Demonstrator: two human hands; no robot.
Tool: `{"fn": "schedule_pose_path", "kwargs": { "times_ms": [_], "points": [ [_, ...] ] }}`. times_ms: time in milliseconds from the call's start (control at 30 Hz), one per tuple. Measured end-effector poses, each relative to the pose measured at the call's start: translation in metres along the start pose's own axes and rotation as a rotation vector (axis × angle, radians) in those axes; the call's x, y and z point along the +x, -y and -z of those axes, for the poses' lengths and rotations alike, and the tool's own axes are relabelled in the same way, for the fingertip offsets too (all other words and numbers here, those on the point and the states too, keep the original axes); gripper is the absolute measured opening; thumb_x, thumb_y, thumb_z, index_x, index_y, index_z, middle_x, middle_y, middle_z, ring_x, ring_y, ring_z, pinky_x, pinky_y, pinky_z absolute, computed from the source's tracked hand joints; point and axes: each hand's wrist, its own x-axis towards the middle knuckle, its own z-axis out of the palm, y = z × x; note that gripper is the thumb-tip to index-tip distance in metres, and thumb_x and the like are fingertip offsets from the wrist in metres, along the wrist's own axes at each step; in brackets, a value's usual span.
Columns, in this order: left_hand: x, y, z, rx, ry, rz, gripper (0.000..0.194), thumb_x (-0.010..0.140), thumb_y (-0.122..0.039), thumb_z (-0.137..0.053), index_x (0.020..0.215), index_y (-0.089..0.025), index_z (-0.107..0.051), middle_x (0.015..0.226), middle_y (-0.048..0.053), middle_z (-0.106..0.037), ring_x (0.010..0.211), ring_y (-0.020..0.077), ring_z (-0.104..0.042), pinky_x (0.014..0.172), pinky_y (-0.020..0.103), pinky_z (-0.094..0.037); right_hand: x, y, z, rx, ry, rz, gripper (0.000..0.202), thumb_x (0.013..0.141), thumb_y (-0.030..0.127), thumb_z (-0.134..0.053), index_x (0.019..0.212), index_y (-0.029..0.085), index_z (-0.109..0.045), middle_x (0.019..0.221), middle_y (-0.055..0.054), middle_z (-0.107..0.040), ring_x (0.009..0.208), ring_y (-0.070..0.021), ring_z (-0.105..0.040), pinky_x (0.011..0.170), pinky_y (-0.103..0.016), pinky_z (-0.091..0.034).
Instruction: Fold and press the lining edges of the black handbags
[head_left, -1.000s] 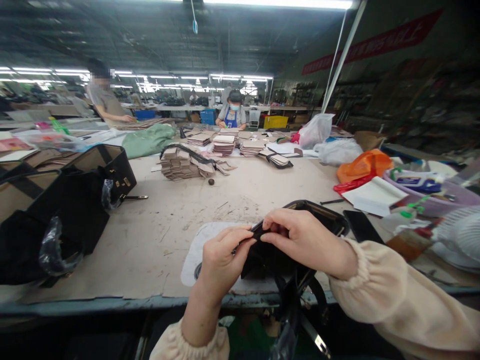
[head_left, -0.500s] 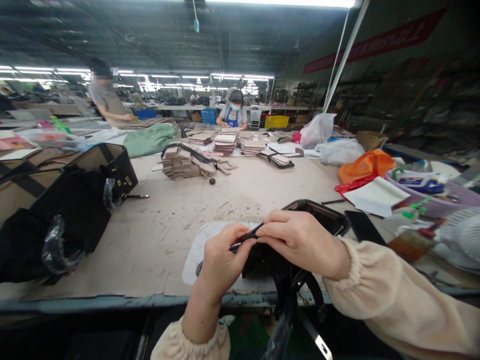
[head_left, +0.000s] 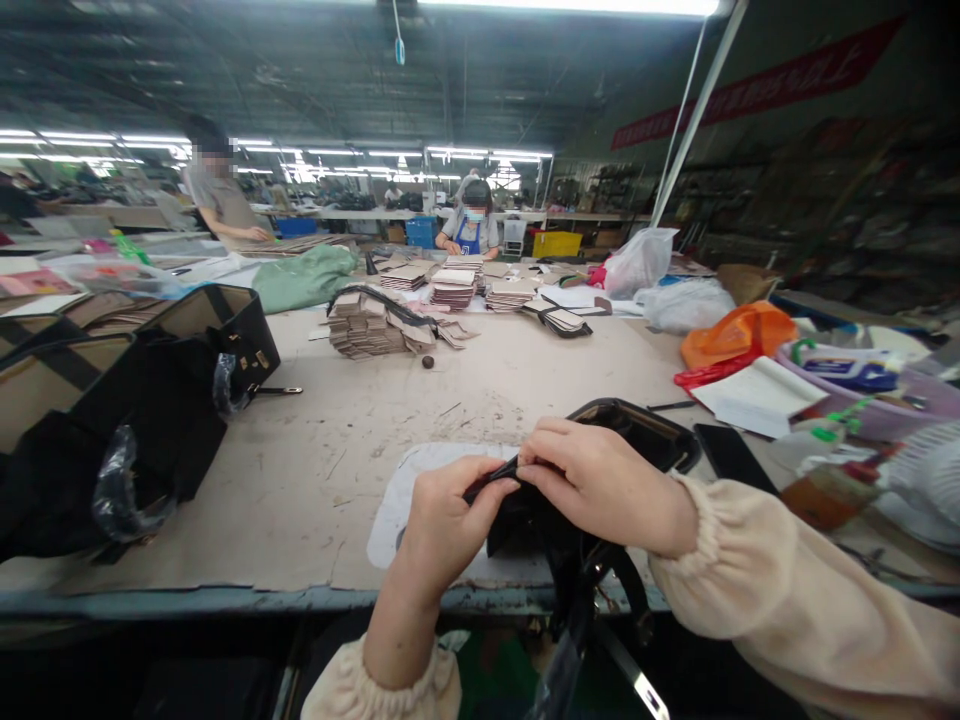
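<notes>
A small black handbag (head_left: 637, 435) lies at the near edge of the worktable (head_left: 480, 390), partly on a white sheet (head_left: 420, 480). My left hand (head_left: 442, 520) and my right hand (head_left: 600, 485) meet over its top edge. Both pinch a thin black strip of the bag between fingers and thumb. The bag's strap and a metal buckle (head_left: 641, 690) hang down over the table edge below my hands. Much of the bag's body is hidden under my right hand.
Large black-and-tan bags (head_left: 127, 400) stand at the left. Stacks of cut card pieces (head_left: 375, 325) lie mid-table. At the right are an orange plastic bag (head_left: 739, 330), white papers (head_left: 757, 395), a black phone (head_left: 731, 455) and bottles. Two people work at far tables.
My hands have shifted slightly along the bag's top edge, still pinching the black strip. The camera view has drifted a little; nothing else moved.
</notes>
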Motion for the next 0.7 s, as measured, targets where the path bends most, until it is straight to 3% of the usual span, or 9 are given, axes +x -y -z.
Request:
{"fn": "schedule_pose_path", "kwargs": {
  "times_ms": [133,267,700],
  "points": [
    [0.0012,-0.0009,0.0014,-0.014,0.011,0.015,0.008,0.078,-0.019,-0.067,0.086,-0.02,-0.07,0.076,-0.003,-0.071,0.066,0.0105,-0.063,0.063,0.019,-0.047,-0.0052,-0.0032,-0.0001,0.026,-0.048,0.064,0.013,0.089,0.024,-0.051,0.096,0.021,-0.062,0.092,-0.002,-0.061,0.081,-0.0126,-0.056,0.071,-0.024,-0.041],
    [0.002,-0.0015,0.002,-0.034,0.021,0.038,0.008,0.078,-0.02,-0.067,0.086,-0.02,-0.07,0.077,-0.003,-0.071,0.067,0.0102,-0.063,0.064,0.019,-0.047,-0.0069,-0.0043,-0.0008,0.01,-0.04,0.126,0.021,0.093,0.026,-0.045,0.094,0.022,-0.066,0.087,-0.001,-0.063,0.08,-0.0117,-0.058,0.071,-0.023,-0.041],
    [0.0017,-0.0026,0.0026,-0.051,0.024,0.051,0.014,0.075,-0.022,-0.071,0.088,-0.02,-0.072,0.083,-0.001,-0.074,0.072,0.0119,-0.066,0.069,0.02,-0.05,-0.0004,-0.0009,-0.0026,-0.107,0.046,0.051,0.023,0.093,0.023,-0.042,0.085,0.018,-0.063,0.081,-0.002,-0.058,0.076,-0.0124,-0.055,0.069,-0.025,-0.038]
  ]
}}
